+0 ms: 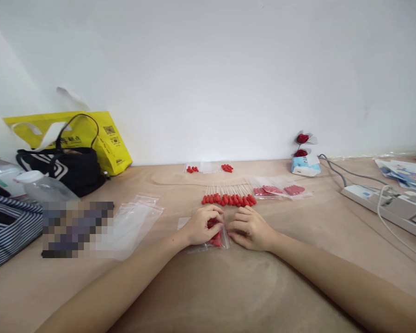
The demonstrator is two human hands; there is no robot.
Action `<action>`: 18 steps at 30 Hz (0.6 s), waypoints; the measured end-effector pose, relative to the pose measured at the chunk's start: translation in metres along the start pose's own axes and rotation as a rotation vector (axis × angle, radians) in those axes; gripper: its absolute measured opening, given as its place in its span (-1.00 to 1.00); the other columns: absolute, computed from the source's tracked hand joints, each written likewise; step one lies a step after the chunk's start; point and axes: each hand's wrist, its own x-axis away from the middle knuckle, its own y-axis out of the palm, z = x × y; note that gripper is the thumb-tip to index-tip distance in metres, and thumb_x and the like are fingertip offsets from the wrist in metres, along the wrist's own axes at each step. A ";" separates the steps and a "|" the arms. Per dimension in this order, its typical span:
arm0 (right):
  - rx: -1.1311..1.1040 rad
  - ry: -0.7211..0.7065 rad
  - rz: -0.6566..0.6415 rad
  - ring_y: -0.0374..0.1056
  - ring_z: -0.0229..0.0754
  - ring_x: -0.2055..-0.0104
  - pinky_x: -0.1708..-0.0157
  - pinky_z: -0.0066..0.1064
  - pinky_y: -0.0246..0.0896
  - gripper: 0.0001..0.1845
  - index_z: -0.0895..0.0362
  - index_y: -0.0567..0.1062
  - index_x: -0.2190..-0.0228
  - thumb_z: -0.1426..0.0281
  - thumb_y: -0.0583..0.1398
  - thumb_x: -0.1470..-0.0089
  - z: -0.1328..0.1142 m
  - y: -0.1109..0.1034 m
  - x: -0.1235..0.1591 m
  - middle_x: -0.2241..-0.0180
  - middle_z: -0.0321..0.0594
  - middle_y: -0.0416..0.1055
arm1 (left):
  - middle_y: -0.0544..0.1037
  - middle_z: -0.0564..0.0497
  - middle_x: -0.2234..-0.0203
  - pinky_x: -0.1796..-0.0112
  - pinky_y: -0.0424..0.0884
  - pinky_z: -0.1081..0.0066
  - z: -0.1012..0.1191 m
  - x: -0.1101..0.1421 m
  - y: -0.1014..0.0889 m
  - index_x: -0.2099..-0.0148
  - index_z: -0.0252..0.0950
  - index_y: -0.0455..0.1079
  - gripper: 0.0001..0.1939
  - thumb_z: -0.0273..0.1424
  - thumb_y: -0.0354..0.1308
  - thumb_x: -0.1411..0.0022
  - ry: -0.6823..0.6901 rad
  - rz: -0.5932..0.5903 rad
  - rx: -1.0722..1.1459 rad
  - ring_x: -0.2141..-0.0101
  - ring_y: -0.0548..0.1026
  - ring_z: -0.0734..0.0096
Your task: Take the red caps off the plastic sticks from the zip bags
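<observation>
Tabletop [180,189] between yellow bag [106,143] and power strip [367,199]: packet [224,239] pinched in left hand [201,225], right hand [252,230] of unclear grip

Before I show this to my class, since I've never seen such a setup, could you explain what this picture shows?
There's no machine here: a person works bare-handed. One camera, worn on the head, looks forward and down.

The left hand curls over a small clear bag and red pieces; its exact grip is partly hidden. The right hand is beside that bag, fingers bent; I can't tell whether it holds anything.

On the table, beyond the hands, lies a row of red-tipped sticks. To the right is a power strip; to the left, a yellow bag and a black bag. One patch is blurred out.
</observation>
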 end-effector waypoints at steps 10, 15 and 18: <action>0.014 -0.017 0.004 0.07 -0.25 0.40 0.38 -0.38 -0.10 -0.87 0.09 0.44 0.47 0.43 0.08 -0.02 0.001 0.005 -0.002 0.52 -0.28 0.32 | 0.45 -0.05 0.31 0.19 0.34 0.39 -0.001 0.000 0.001 0.45 -0.34 0.38 -0.90 -0.55 0.05 -0.03 0.014 -0.008 -0.012 0.26 0.43 0.43; 0.060 -0.023 0.020 0.07 -0.25 0.40 0.38 -0.37 -0.12 -0.85 0.14 0.40 0.46 0.44 0.04 -0.06 0.001 0.004 -0.004 0.52 -0.26 0.30 | 0.44 -0.05 0.28 0.19 0.35 0.40 -0.001 -0.002 -0.001 0.39 -0.33 0.42 -0.86 -0.56 0.03 -0.05 0.042 -0.017 -0.029 0.25 0.42 0.44; 0.077 -0.011 0.061 0.07 -0.26 0.41 0.39 -0.37 -0.13 -0.83 0.15 0.38 0.47 0.46 0.01 -0.07 0.001 0.004 -0.004 0.50 -0.25 0.31 | 0.43 -0.05 0.26 0.19 0.34 0.41 -0.003 -0.003 -0.003 0.36 -0.32 0.42 -0.86 -0.55 0.04 -0.07 0.061 -0.026 -0.067 0.25 0.42 0.45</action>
